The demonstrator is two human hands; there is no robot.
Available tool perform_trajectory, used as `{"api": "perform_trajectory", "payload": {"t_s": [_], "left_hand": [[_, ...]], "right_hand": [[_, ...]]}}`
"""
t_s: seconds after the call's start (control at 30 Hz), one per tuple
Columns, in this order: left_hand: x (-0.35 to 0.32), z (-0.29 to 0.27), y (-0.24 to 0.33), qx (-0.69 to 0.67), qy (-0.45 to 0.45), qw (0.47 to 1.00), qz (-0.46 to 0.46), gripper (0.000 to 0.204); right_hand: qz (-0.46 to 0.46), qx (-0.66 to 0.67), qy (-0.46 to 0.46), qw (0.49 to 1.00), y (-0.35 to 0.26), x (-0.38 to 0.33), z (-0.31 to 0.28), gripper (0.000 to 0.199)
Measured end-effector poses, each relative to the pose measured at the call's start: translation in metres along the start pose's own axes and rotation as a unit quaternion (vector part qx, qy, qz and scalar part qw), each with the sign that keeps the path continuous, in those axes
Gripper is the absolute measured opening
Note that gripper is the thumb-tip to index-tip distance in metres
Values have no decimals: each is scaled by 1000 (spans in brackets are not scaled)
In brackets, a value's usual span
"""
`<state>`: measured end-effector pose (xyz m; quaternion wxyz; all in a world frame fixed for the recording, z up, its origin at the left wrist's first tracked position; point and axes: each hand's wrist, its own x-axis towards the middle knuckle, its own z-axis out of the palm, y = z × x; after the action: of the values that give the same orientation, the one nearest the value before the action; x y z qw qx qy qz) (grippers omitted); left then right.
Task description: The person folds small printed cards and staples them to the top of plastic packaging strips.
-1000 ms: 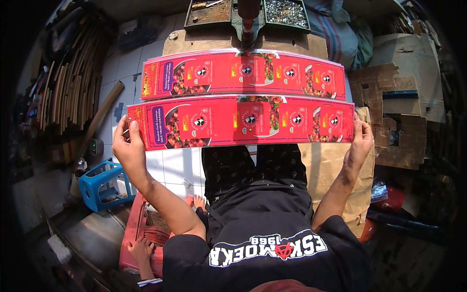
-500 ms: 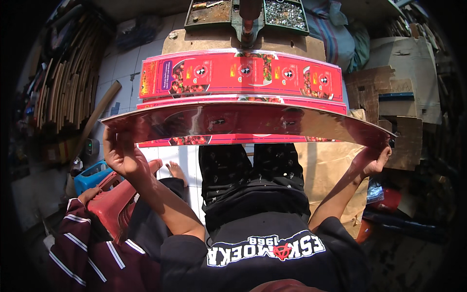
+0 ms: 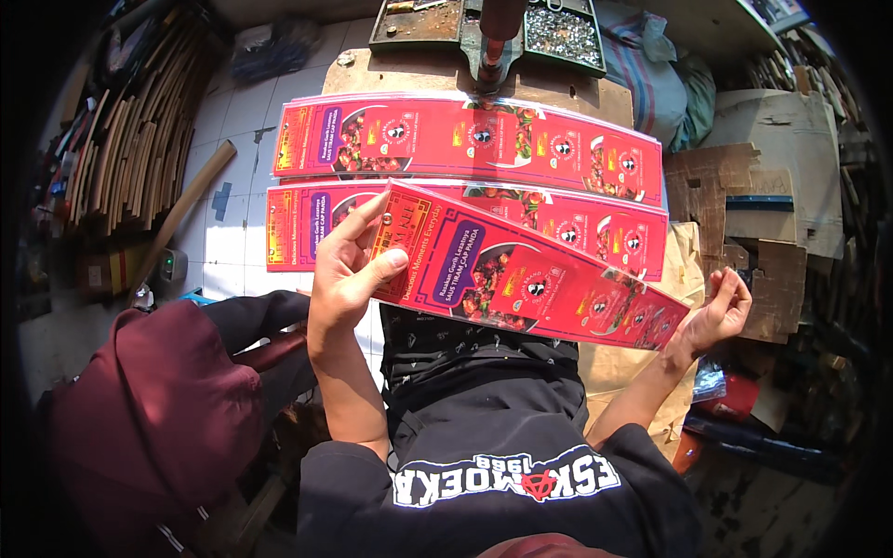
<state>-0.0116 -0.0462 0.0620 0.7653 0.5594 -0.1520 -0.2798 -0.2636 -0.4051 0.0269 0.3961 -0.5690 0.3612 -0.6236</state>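
Observation:
A long red printed panel (image 3: 558,296) with a glossy cover slants across in front of my body, its left end raised. My left hand (image 3: 349,279) is closed on that end, thumb on the printed face and fingers behind. The panel's lower right end lies against the heel of my right hand (image 3: 712,321), whose fingers are loosely bent upward, off the panel, with nothing visible in them. Beyond lie two stacks of matching red panels: a far stack (image 3: 428,139) and a nearer stack (image 3: 298,228), partly covered by the held panel.
A metal post (image 3: 502,23) stands behind the stacks, between trays of small metal parts (image 3: 563,35). Cardboard sheets (image 3: 112,149) lean at left; cardboard pieces (image 3: 763,195) lie at right. Another person in a maroon top (image 3: 167,391) bends close on my left.
The panel has turned from edge-on to printed face up and now slants down to the right. My right fingers have come off its end. The person at left has leaned forward.

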Motion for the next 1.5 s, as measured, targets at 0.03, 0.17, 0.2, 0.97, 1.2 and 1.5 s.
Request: {"api": "perform_trajectory", "payload": {"t_s": [0.03,0.17,0.2,0.97,1.2,1.5], "left_hand": [[4,4,-2,-3,-25,999,-23,63],[18,22,-15,-24,-75,993,-84,57],[21,26,-18,-12,-80,993,-83,55],[39,36,-50,25,-45,997,-62,37],[39,38,-50,30,-34,997,-58,36],[39,37,-56,37,-17,998,-49,34]], "right_hand": [[-4,3,-54,999,-9,-11,14,8],[65,79,-219,970,-44,-62,64,5],[76,71,-268,958,-51,-73,73,7],[-71,-99,-482,867,-70,-114,143,10],[-70,-86,-489,865,-67,-111,147,11],[-91,-93,-537,833,-67,-102,148,26]]}}
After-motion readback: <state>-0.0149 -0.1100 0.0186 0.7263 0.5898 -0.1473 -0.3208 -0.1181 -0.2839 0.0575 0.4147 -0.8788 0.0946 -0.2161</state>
